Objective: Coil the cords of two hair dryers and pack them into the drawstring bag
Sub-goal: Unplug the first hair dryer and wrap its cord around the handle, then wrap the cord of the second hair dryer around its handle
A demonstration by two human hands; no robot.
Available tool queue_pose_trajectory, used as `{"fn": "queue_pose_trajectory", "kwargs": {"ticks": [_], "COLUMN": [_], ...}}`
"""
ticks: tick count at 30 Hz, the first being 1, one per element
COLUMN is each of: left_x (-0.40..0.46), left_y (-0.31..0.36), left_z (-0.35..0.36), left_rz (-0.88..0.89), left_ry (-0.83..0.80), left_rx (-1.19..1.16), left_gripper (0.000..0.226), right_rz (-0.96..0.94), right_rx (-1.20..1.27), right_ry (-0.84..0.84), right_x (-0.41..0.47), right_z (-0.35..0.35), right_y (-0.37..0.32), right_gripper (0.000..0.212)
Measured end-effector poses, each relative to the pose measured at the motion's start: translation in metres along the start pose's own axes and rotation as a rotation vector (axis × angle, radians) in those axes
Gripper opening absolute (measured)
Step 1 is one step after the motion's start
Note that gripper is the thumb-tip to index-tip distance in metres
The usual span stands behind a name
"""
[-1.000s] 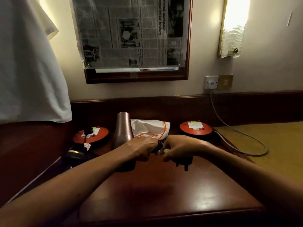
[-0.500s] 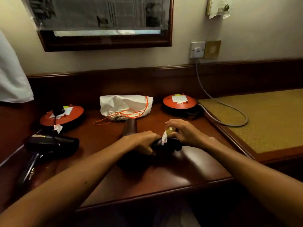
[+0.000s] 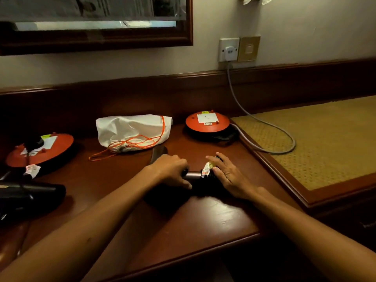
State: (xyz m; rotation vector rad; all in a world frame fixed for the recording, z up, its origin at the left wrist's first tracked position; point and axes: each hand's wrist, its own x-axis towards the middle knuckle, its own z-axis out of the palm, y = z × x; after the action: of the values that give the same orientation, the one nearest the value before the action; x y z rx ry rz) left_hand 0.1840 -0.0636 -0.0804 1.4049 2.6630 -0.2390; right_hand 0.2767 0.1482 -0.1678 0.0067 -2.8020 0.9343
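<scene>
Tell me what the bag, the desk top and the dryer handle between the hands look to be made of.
Bag: white woven cloth, matte; it creases softly and slumps, with an orange cord.
Desk top: dark reddish wood, or veneer, glossy; it shows glare.
Dryer handle: smooth, with a metallic sheen; probably coated plastic, perhaps metal.

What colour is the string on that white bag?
Orange. The drawstring trails from the white bag onto the desk, clearest in the head view.

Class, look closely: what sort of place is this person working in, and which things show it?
Probably a hotel room or bedroom: a polished wooden desk against the wall, a framed mirror above it, and a wall socket.
</scene>
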Motion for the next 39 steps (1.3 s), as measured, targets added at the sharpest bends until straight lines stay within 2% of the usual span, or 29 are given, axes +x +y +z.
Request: {"fn": "queue_pose_trajectory", "kwargs": {"ticks": [5,9,11,15,18,20,23,27,29,33,39], "left_x": [-0.009,-0.017,-0.021,-0.031,-0.042,-0.050,-0.069,-0.097,-0.114,-0.145,-0.188], "left_y": [-0.005,-0.013,-0.017,-0.025,-0.034,-0.040,-0.041,-0.054,-0.065,-0.107,-0.190], "left_z": [-0.002,0.000,0.003,0.005,0.006,0.009,0.009,0.008,0.004,-0.003,0.005], "left_rz": [-0.045,-0.076,-0.102,-0.155,-0.191,-0.214,-0.245,-0.269,-0.280,-0.458,-0.723], "left_ry": [0.101,0.117,0.126,0.230,0.303,0.340,0.401,0.437,0.442,0.431,0.473], "left_rx": [-0.248,-0.326,-0.368,-0.406,-0.422,-0.413,-0.448,-0.472,-0.499,-0.462,-0.412], "left_gripper": [0.064,0.066,0.067,0.069,0.060,0.044,0.035,0.062,0.063,0.050,0.052], "right_rz": [-0.023,-0.011,0.002,0.061,0.103,0.120,0.103,0.093,0.049,-0.071,-0.289], "right_rx": [0.115,0.172,0.101,-0.106,-0.248,-0.340,-0.466,-0.541,-0.530,-0.451,-0.399], "right_ry": [0.003,0.086,0.154,0.309,0.368,0.352,0.340,0.279,0.235,0.190,0.134], "right_x": [-0.003,-0.008,-0.008,-0.009,-0.009,-0.010,-0.009,0.010,0.028,0.070,0.126], "right_z": [-0.004,-0.004,-0.002,-0.007,-0.012,-0.013,-0.014,-0.011,-0.004,0.027,0.094], "right_y": [-0.007,-0.010,-0.010,-0.021,-0.033,-0.041,-0.060,-0.097,-0.121,-0.170,-0.238], "right_gripper": [0.048,0.045,0.049,0.080,0.077,0.078,0.077,0.059,0.052,0.046,0.041]}}
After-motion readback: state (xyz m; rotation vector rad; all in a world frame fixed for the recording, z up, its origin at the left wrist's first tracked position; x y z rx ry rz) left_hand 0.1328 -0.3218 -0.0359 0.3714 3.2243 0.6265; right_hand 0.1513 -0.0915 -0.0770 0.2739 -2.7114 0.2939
